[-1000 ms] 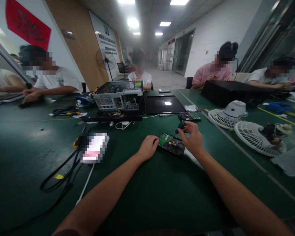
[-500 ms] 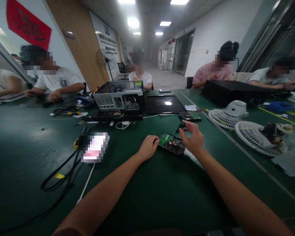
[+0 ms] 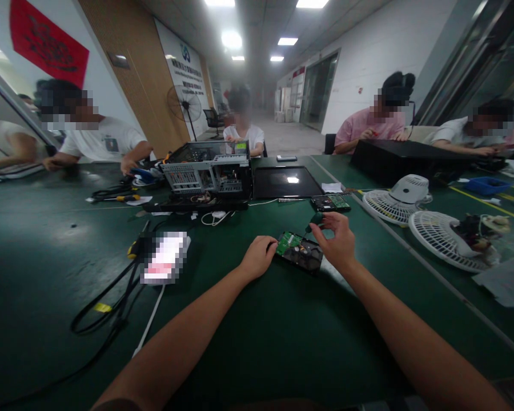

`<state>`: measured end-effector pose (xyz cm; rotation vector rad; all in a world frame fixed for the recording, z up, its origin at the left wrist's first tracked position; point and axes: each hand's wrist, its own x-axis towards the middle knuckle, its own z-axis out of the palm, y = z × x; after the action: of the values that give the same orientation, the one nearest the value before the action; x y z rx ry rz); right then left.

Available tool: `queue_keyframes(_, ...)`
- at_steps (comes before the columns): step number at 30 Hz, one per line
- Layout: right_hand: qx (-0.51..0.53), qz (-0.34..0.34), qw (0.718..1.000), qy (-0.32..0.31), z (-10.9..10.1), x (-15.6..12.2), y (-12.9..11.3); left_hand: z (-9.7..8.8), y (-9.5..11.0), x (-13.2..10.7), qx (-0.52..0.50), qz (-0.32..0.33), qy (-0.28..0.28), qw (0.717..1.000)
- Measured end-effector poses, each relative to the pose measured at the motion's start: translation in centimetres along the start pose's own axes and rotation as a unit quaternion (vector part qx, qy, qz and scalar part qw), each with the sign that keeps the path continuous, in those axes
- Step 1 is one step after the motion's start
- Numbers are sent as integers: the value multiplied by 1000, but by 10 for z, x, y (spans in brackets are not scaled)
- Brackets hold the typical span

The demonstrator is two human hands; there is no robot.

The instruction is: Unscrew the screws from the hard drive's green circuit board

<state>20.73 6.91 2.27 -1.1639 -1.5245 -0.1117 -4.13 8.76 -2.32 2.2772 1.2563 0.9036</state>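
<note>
My left fingers (image 3: 272, 242) hold the left end of the hard drive (image 3: 300, 252), whose long axis runs rightward from them and slightly toward me. My right fingers (image 3: 333, 219) pinch a screwdriver (image 3: 313, 222), its shaft slanting down-left from them toward the drive.

No wording can be read clearly. The wall sign (image 3: 187, 71) carries 1 blue looped logo above rows of small, dark lettering; the red banner (image 3: 49, 43) bears dark script, also illegible.
</note>
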Motion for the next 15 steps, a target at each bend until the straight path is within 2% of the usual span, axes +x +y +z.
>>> queue_keyframes(15, -30, -32, 999, -17, -3, 2, -1, 0, 0, 0, -3, 5, 0, 1000)
